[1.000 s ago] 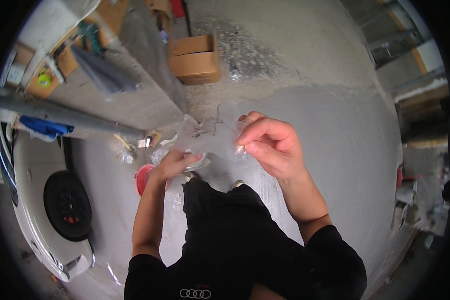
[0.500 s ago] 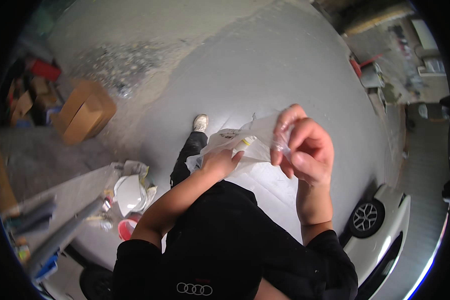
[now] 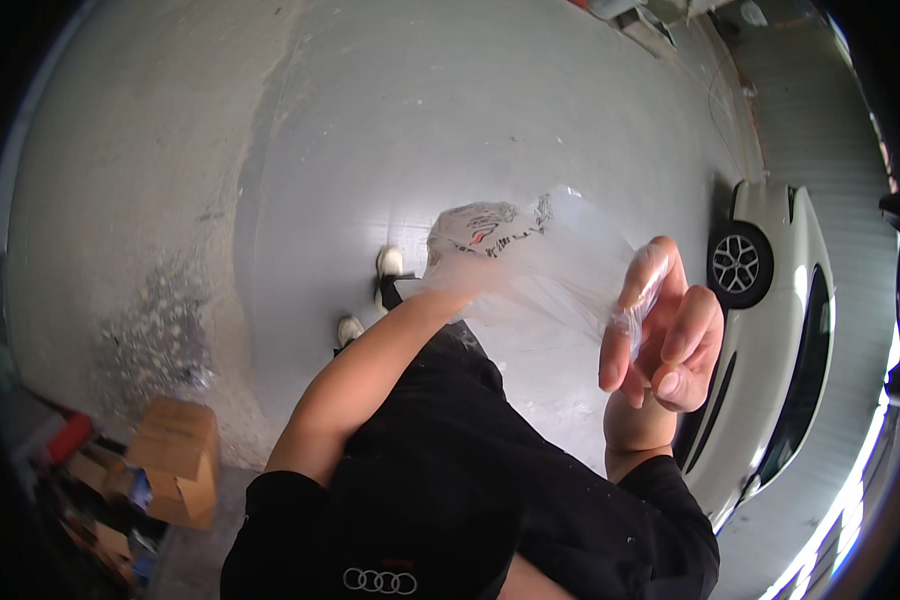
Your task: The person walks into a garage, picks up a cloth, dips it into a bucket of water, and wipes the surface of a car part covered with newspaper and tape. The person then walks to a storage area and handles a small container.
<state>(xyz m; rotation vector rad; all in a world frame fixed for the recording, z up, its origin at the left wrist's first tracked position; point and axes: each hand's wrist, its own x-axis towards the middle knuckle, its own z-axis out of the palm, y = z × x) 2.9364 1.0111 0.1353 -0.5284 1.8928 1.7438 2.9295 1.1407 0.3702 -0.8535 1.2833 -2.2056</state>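
Observation:
A translucent white plastic bag (image 3: pixel 555 262) with dark and red print stretches between my hands in front of my body. My right hand (image 3: pixel 682 325) is closed on the bag's gathered handle, fingers curled and plastic drawn over the fingertips. Reaching into the bag, my left hand (image 3: pixel 468 280) shows only dimly through the plastic, its fingers hidden. The bag's far left end bulges around contents I cannot make out.
A white car (image 3: pixel 770 340) stands along the right side. At lower left are a cardboard box (image 3: pixel 175 460) and a heap of cartons. Rubble-like debris (image 3: pixel 160 330) lies on the grey floor at left. My light shoes (image 3: pixel 388 262) show below.
My view has turned to the right, and both shoes now show. My left hand has gone deeper into the bag. The bag is drawn out longer, with my right hand farther right.

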